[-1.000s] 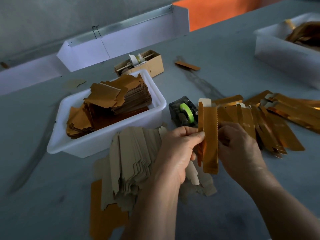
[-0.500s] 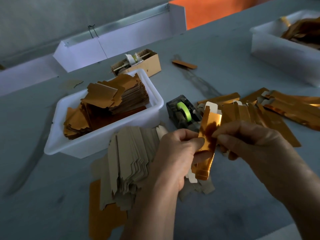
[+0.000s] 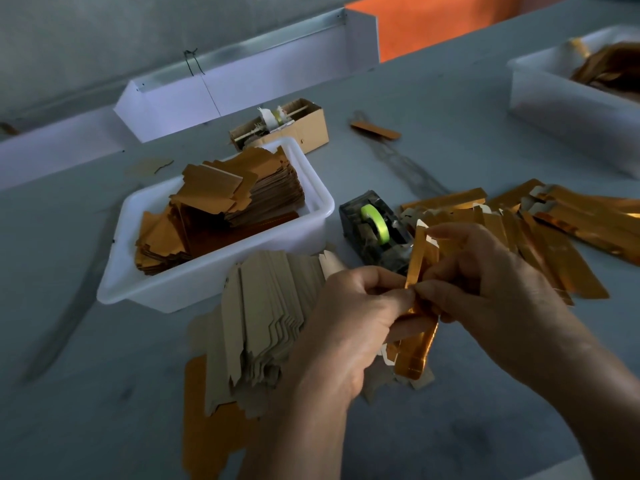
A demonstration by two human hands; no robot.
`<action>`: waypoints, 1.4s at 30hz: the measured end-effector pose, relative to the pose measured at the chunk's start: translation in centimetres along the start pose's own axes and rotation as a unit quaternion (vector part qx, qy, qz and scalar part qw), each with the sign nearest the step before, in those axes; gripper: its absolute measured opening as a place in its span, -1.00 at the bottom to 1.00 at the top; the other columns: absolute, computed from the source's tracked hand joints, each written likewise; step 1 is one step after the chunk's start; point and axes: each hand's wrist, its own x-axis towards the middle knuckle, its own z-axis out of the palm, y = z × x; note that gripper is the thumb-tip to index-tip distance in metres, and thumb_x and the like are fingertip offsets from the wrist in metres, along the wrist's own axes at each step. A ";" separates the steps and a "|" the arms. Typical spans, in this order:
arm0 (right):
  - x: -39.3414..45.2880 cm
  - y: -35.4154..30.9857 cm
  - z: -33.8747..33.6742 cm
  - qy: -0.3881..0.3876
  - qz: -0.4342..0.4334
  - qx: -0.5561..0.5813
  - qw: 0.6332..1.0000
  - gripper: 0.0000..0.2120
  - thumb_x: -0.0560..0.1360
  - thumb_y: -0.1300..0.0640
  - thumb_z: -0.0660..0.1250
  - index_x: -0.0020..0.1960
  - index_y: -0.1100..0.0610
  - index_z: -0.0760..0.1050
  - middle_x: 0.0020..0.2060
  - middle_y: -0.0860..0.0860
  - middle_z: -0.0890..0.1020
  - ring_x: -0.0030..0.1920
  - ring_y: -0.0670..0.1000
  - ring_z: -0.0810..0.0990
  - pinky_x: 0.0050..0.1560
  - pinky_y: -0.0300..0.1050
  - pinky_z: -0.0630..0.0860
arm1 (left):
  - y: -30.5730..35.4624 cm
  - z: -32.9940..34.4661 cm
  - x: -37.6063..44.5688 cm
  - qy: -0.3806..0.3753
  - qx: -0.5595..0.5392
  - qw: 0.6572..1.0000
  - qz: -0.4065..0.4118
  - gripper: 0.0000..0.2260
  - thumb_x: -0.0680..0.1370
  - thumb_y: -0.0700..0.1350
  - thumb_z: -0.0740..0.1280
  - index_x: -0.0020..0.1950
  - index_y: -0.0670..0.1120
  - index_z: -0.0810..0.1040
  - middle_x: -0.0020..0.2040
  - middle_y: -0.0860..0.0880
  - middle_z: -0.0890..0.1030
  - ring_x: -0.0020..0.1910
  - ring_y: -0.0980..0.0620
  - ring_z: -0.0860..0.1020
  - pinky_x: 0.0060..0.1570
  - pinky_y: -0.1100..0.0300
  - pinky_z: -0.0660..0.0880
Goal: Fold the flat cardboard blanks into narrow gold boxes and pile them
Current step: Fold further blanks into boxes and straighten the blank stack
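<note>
Both hands hold one narrow gold box (image 3: 417, 351) upright above the table, near the middle of the view. My left hand (image 3: 349, 327) pinches its middle from the left. My right hand (image 3: 485, 289) grips it from the right, fingers curled round its upper part, which is pressed thin. Beneath my left hand lies a fanned stack of flat blanks (image 3: 263, 320), plain side up. A pile of folded gold boxes (image 3: 554, 230) spreads over the table at the right.
A white tub (image 3: 214, 282) with gold blanks stands at the left. A tape dispenser with a green roll (image 3: 374, 226) sits just behind my hands. Farther back are a small cardboard box (image 3: 304, 126), a loose gold piece (image 3: 375, 129) and another white tub (image 3: 568, 109) at the far right.
The gold piece went from a flat, wide strip to a narrow folded form. My right hand moved from behind it to gripping its upper part. My left hand stayed on its middle.
</note>
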 end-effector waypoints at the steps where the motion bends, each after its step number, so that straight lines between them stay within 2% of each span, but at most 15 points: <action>1: 0.0 -0.1 0.0 0.000 0.007 -0.001 1.000 -0.47 0.40 0.12 0.43 0.31 -0.05 0.33 -0.31 -0.11 0.63 -0.26 -0.25 0.59 -0.27 -0.27 0.56 | 0.1 -0.1 0.0 -0.007 -0.001 1.000 -0.004 -0.94 0.53 -0.31 0.33 -0.09 -0.22 0.61 -0.09 -0.21 0.69 -0.14 -0.09 0.69 -0.08 0.10 0.64; 7: -0.3 -0.6 0.4 0.011 0.024 -0.014 1.000 -0.45 0.40 0.09 0.43 0.33 -0.02 0.33 -0.29 -0.12 0.62 -0.26 -0.20 0.60 -0.23 -0.27 0.54 | -0.1 -0.1 -0.4 -0.002 -0.008 1.000 0.001 -0.92 0.53 -0.21 0.36 -0.09 -0.22 0.61 -0.11 -0.20 0.69 -0.15 -0.09 0.69 -0.09 0.10 0.64; 11: -0.4 -0.9 0.6 0.017 0.023 -0.047 0.998 -0.52 0.42 0.08 0.41 0.29 -0.01 0.35 -0.30 -0.15 0.59 -0.28 -0.25 0.56 -0.34 -0.41 0.47 | -0.6 0.3 -0.4 0.035 0.019 0.999 0.033 -0.86 0.58 -0.19 0.30 -0.15 -0.16 0.60 -0.20 -0.10 0.69 -0.24 -0.01 0.69 -0.20 0.17 0.64; 13: -0.5 -1.2 0.7 0.039 0.011 -0.073 0.996 -0.58 0.44 0.11 0.41 0.24 0.01 0.37 -0.34 -0.17 0.56 -0.32 -0.28 0.51 -0.36 -0.46 0.44 | -1.0 0.8 -0.4 0.059 0.057 0.995 0.064 -0.84 0.59 -0.18 0.29 -0.16 -0.15 0.59 -0.25 -0.07 0.68 -0.26 0.02 0.69 -0.17 0.10 0.65; 15: -0.7 -1.5 0.9 0.067 0.012 -0.097 0.993 -0.64 0.45 0.11 0.40 0.20 -0.01 0.37 -0.37 -0.19 0.52 -0.35 -0.29 0.46 -0.46 -0.39 0.38 | -1.2 1.3 -0.5 0.096 0.095 0.985 0.106 -0.82 0.59 -0.18 0.29 -0.20 -0.14 0.59 -0.29 -0.06 0.66 -0.30 0.04 0.68 -0.20 0.07 0.65; 17: -0.7 -1.7 0.9 0.080 0.018 -0.102 0.991 -0.64 0.46 0.10 0.40 0.18 -0.02 0.35 -0.38 -0.20 0.50 -0.34 -0.28 0.45 -0.39 -0.39 0.35 | -1.3 1.8 -0.7 0.123 0.117 0.975 0.143 -0.82 0.58 -0.17 0.30 -0.21 -0.11 0.58 -0.30 -0.04 0.65 -0.30 0.07 0.67 -0.31 0.22 0.61; 20: -0.8 -2.1 1.0 0.089 0.030 -0.111 0.989 -0.62 0.44 0.07 0.41 0.16 -0.01 0.32 -0.36 -0.18 0.50 -0.32 -0.19 0.50 -0.32 -0.19 0.50 | -1.3 2.0 -1.1 0.141 0.181 0.957 0.178 -0.84 0.59 -0.10 0.28 -0.16 -0.07 0.57 -0.27 0.02 0.64 -0.31 0.15 0.66 -0.32 0.28 0.59; 22: -0.8 -2.5 0.9 0.100 0.026 -0.133 0.986 -0.65 0.41 0.00 0.42 0.04 -0.03 0.29 -0.39 -0.17 0.48 -0.36 -0.15 0.49 -0.36 -0.09 0.51 | -1.0 1.8 -1.2 0.145 0.193 0.953 0.184 -0.83 0.60 -0.10 0.26 -0.15 -0.07 0.56 -0.27 0.02 0.64 -0.32 0.15 0.66 -0.30 0.23 0.61; 26: -0.2 -2.6 0.2 0.101 0.026 -0.201 0.974 -0.46 0.16 -0.37 0.25 -0.06 -0.03 0.23 -0.43 -0.18 0.36 -0.46 -0.21 0.33 -0.51 -0.28 0.20 | 0.1 0.7 -1.5 0.135 0.194 0.953 0.191 -0.87 0.60 -0.08 0.26 -0.12 -0.03 0.56 -0.27 0.04 0.63 -0.33 0.22 0.63 -0.42 0.36 0.54; 28: 0.3 -2.1 0.2 0.046 0.042 -0.110 0.992 -0.49 0.13 -0.33 0.23 -0.06 -0.03 0.37 -0.37 -0.17 0.48 -0.37 -0.21 0.45 -0.43 -0.34 0.28 | 0.3 0.3 -1.6 0.120 0.177 0.959 0.185 -0.88 0.59 -0.08 0.28 -0.08 -0.06 0.57 -0.25 0.02 0.63 -0.34 0.22 0.63 -0.43 0.35 0.54; 31: 0.7 -1.7 0.6 -0.019 0.089 0.141 0.986 -0.71 0.27 -0.12 0.35 -0.05 -0.04 0.54 -0.31 -0.12 0.65 -0.27 -0.18 0.61 -0.36 -0.41 0.41 | 0.4 -0.1 -1.5 0.101 0.127 0.978 0.129 -0.87 0.59 -0.10 0.28 -0.08 -0.10 0.59 -0.18 -0.06 0.66 -0.32 0.05 0.67 -0.25 0.09 0.64; 34: 0.9 -0.9 1.5 -0.024 0.087 0.232 0.969 -0.86 0.42 0.12 0.37 -0.05 -0.08 0.56 -0.27 -0.16 0.68 -0.22 -0.19 0.65 -0.22 -0.33 0.50 | 0.7 -0.7 -1.6 0.068 0.110 0.987 0.091 -0.84 0.60 -0.12 0.26 -0.09 -0.11 0.60 -0.17 -0.07 0.68 -0.35 0.06 0.66 -0.33 0.17 0.62; 37: 1.4 -0.1 1.6 0.030 0.069 0.184 0.980 -0.78 0.48 0.12 0.33 -0.10 -0.23 0.47 -0.30 -0.14 0.63 -0.28 -0.33 0.59 -0.47 -0.45 0.44 | 0.8 -1.7 -1.5 0.125 0.277 0.943 0.136 -0.87 0.59 -0.02 0.26 -0.08 0.05 0.59 -0.19 0.05 0.67 -0.36 0.17 0.62 -0.46 0.37 0.49; 39: 2.1 0.6 0.7 0.102 0.062 0.106 0.987 -0.79 0.52 0.10 0.30 -0.01 -0.24 0.46 -0.33 -0.13 0.55 -0.37 -0.25 0.59 -0.58 -0.42 0.40 | 1.2 -2.9 -1.3 0.237 0.396 0.872 0.162 -0.91 0.57 0.04 0.27 -0.07 0.10 0.55 -0.21 0.11 0.61 -0.31 0.19 0.57 -0.38 0.37 0.48; 42: 4.1 2.8 -0.9 0.163 0.060 -0.115 0.978 -0.83 0.56 0.14 0.25 0.12 0.00 0.54 -0.27 -0.01 0.55 -0.32 0.03 0.56 -0.34 -0.14 0.46 | 1.1 -4.3 -0.8 0.335 0.531 0.767 0.130 -0.67 0.51 0.22 0.27 0.09 0.01 0.53 -0.03 0.09 0.45 -0.04 0.16 0.42 -0.13 0.28 0.38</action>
